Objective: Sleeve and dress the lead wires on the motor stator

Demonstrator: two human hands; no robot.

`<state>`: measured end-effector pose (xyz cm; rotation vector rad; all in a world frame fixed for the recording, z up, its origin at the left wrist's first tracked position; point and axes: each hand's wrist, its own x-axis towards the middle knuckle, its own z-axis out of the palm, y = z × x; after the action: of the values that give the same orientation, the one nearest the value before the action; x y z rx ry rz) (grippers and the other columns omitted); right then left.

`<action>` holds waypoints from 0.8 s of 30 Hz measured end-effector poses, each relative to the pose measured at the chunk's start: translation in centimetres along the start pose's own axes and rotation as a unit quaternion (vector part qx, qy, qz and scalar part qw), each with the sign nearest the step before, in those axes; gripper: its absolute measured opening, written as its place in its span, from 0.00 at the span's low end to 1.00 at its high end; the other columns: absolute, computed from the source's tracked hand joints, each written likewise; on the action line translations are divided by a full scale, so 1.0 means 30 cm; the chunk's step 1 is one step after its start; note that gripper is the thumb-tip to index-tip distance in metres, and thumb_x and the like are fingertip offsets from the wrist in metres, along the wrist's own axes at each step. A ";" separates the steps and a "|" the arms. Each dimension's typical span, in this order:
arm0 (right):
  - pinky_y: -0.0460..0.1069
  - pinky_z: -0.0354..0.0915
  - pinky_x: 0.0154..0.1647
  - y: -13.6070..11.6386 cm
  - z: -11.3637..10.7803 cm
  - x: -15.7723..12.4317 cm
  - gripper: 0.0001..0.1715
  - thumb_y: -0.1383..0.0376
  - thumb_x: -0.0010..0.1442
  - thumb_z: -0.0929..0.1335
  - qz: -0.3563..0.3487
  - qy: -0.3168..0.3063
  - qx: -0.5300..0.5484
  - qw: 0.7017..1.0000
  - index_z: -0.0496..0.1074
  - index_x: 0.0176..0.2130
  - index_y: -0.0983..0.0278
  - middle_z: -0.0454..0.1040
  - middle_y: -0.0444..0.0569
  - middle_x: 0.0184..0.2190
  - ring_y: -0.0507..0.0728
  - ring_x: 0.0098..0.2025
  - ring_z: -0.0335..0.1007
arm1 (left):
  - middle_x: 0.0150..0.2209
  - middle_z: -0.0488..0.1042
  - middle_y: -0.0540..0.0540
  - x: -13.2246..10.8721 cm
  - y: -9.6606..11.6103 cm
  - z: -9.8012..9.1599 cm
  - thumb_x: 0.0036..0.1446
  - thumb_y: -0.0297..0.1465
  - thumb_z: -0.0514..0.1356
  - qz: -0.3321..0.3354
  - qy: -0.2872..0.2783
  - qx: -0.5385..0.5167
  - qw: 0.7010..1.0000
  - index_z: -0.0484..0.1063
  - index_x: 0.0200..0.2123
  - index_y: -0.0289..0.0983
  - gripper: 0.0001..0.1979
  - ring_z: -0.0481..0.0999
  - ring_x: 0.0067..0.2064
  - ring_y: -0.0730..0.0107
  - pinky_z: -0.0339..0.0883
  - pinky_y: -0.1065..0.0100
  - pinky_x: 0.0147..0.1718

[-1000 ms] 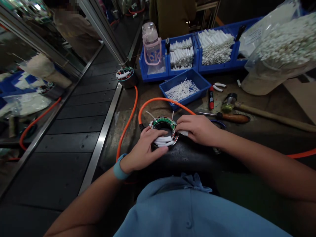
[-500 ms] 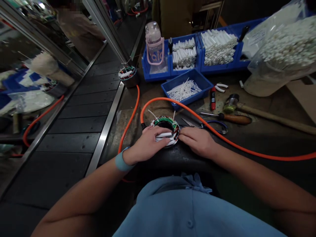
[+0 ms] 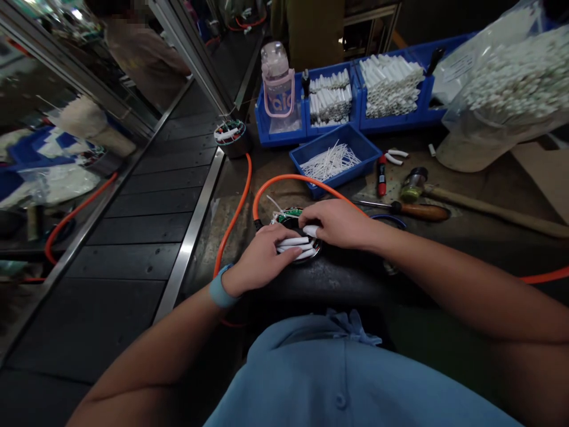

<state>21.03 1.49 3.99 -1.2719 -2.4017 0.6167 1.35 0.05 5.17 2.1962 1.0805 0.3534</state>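
A round motor stator [image 3: 291,213] with green and white windings lies on the bench in front of me. My left hand [image 3: 267,252] is closed over its left side, with the thumb across several white sleeves [image 3: 296,242] on the near side. My right hand [image 3: 334,222] reaches over the right rim with fingers curled together. Something white shows at its thumb; I cannot tell whether it is a cover or a sleeve, and what the fingertips grip is hidden. Thin white tie ends [image 3: 274,204] stick up at the far left rim. An orange cable [image 3: 256,201] meets the stator on the left.
Behind are a blue tray [image 3: 368,155] of thin white ties, blue bins [image 3: 291,139] with white sleeves and a bottle [image 3: 276,83]. At right lie a red marker [image 3: 382,178], a wooden-handled tool [image 3: 424,212] and a mallet [image 3: 413,185]. A roller conveyor [image 3: 133,225] runs along the left.
My right hand has moved from beside the stator's right edge up and over its rim, covering the upright tie end there. My left hand stays on the left side.
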 end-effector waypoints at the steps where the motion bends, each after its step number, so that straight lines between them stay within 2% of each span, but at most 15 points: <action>1: 0.47 0.58 0.33 -0.013 -0.016 0.017 0.14 0.72 0.50 0.65 0.004 -0.035 -0.030 0.999 0.76 0.36 0.61 0.77 0.46 0.33 0.56 0.36 0.70 | 0.40 0.75 0.46 0.000 -0.003 0.001 0.54 0.33 0.59 -0.007 0.003 -0.015 1.000 0.73 0.39 0.36 0.10 0.72 0.43 0.64 0.63 0.62 0.47; 5: 0.47 0.55 0.31 -0.033 -0.074 0.042 0.13 0.72 0.51 0.65 0.005 -0.144 -0.084 0.986 0.78 0.34 0.60 0.77 0.47 0.29 0.56 0.32 0.70 | 0.38 0.75 0.46 -0.007 -0.015 0.001 0.52 0.33 0.61 -0.048 0.035 -0.072 0.996 0.71 0.40 0.35 0.12 0.74 0.40 0.66 0.67 0.65 0.42; 8: 0.45 0.58 0.35 -0.026 -0.090 0.012 0.19 0.75 0.50 0.65 -0.019 -0.168 -0.050 0.984 0.77 0.38 0.58 0.77 0.45 0.34 0.55 0.36 0.70 | 0.39 0.76 0.46 -0.012 -0.016 -0.012 0.54 0.33 0.59 -0.053 0.037 -0.054 0.996 0.70 0.43 0.35 0.14 0.74 0.40 0.66 0.68 0.65 0.42; 11: 0.46 0.60 0.38 -0.026 -0.062 -0.045 0.18 0.73 0.54 0.65 -0.037 -0.094 -0.065 0.993 0.74 0.43 0.61 0.76 0.48 0.36 0.56 0.38 0.69 | 0.43 0.76 0.47 -0.008 -0.002 -0.031 0.57 0.31 0.56 -0.003 0.013 0.030 0.999 0.71 0.45 0.37 0.13 0.74 0.45 0.65 0.66 0.63 0.47; 13: 0.49 0.61 0.40 -0.029 -0.024 -0.081 0.14 0.72 0.58 0.63 -0.060 -0.037 -0.096 0.993 0.74 0.42 0.65 0.75 0.52 0.35 0.57 0.39 0.68 | 0.44 0.76 0.48 -0.001 0.009 -0.041 0.58 0.30 0.55 0.035 -0.004 0.080 0.996 0.72 0.45 0.38 0.12 0.74 0.46 0.65 0.65 0.63 0.49; 15: 0.51 0.62 0.43 -0.023 0.013 -0.106 0.14 0.73 0.60 0.61 -0.093 0.009 -0.089 0.992 0.75 0.40 0.66 0.75 0.54 0.36 0.58 0.41 0.68 | 0.43 0.76 0.48 0.005 0.015 -0.046 0.58 0.28 0.54 0.058 -0.017 0.109 0.992 0.72 0.44 0.39 0.12 0.73 0.46 0.66 0.64 0.63 0.50; 17: 0.51 0.63 0.47 -0.001 0.039 -0.120 0.16 0.74 0.60 0.60 -0.110 0.057 -0.024 0.992 0.74 0.41 0.65 0.75 0.53 0.41 0.57 0.45 0.68 | 0.44 0.76 0.48 0.007 0.017 -0.048 0.58 0.28 0.54 0.067 -0.022 0.118 0.991 0.72 0.45 0.38 0.13 0.73 0.46 0.66 0.64 0.64 0.50; 20: 0.50 0.64 0.49 0.052 0.054 -0.125 0.14 0.72 0.58 0.63 -0.092 0.118 0.099 0.984 0.74 0.42 0.63 0.74 0.50 0.44 0.55 0.47 0.69 | 0.44 0.75 0.46 0.007 0.018 -0.049 0.58 0.29 0.54 0.066 -0.038 0.125 0.989 0.71 0.46 0.37 0.13 0.72 0.46 0.66 0.64 0.65 0.48; 24: 0.48 0.65 0.45 0.088 0.061 -0.112 0.13 0.71 0.58 0.64 -0.068 0.142 0.136 0.978 0.76 0.38 0.62 0.75 0.49 0.40 0.53 0.42 0.71 | 0.39 0.74 0.43 0.012 0.020 -0.059 0.59 0.31 0.54 0.067 -0.071 0.172 0.980 0.74 0.42 0.37 0.12 0.71 0.44 0.62 0.64 0.62 0.45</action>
<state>23.73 -0.38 0.71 -0.9975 -2.0676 0.6494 1.06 0.84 6.87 2.5638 0.9752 0.0658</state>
